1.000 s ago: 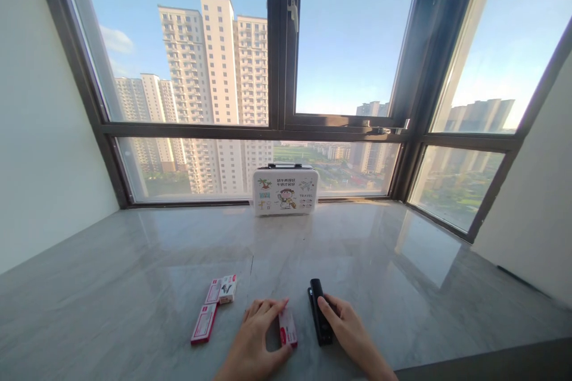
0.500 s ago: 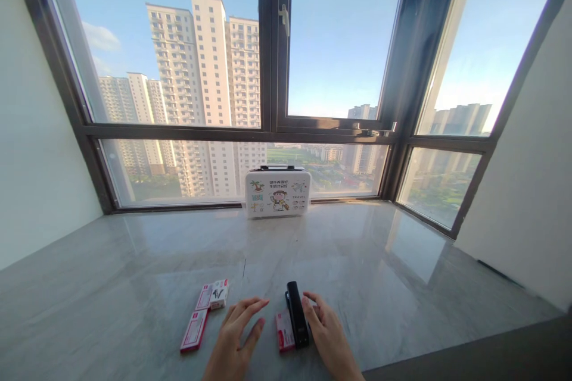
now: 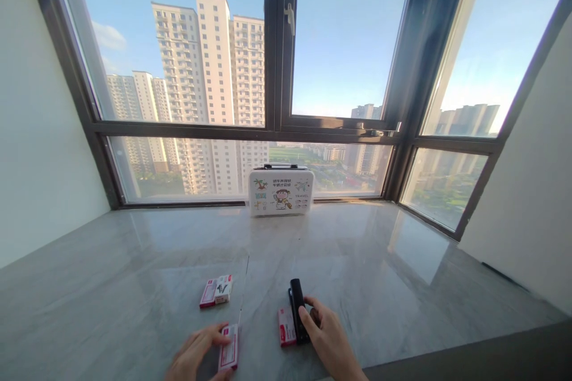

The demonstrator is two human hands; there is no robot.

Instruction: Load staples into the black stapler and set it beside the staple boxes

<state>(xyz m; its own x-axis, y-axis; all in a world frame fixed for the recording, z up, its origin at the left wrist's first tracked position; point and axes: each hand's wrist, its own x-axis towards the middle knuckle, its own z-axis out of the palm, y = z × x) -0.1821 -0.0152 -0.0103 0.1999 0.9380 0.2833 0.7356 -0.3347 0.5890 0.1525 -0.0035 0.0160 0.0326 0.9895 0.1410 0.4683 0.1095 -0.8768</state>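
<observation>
My right hand (image 3: 328, 339) curls round the near end of a black stapler (image 3: 297, 317) that lies on the grey marble sill (image 3: 134, 274). A small red-and-white staple box (image 3: 286, 326) lies flat against the stapler's left side. My left hand (image 3: 196, 357) pinches another red-and-white staple box (image 3: 229, 355) at the bottom of the view, its fingers closed on the box's edges. Farther off, to the left, two more small boxes (image 3: 217, 290) lie side by side on the sill.
A white tin case with cartoon pictures and a handle (image 3: 280, 191) stands upright against the window at the back centre. A dark window frame (image 3: 279, 125) runs along the far edge. White walls close both sides. The sill's front edge shows dark at the bottom right.
My left hand let go of the box by the stapler, moved left and took the long box that lay at the near left. My right hand slid the stapler left against the first box.
</observation>
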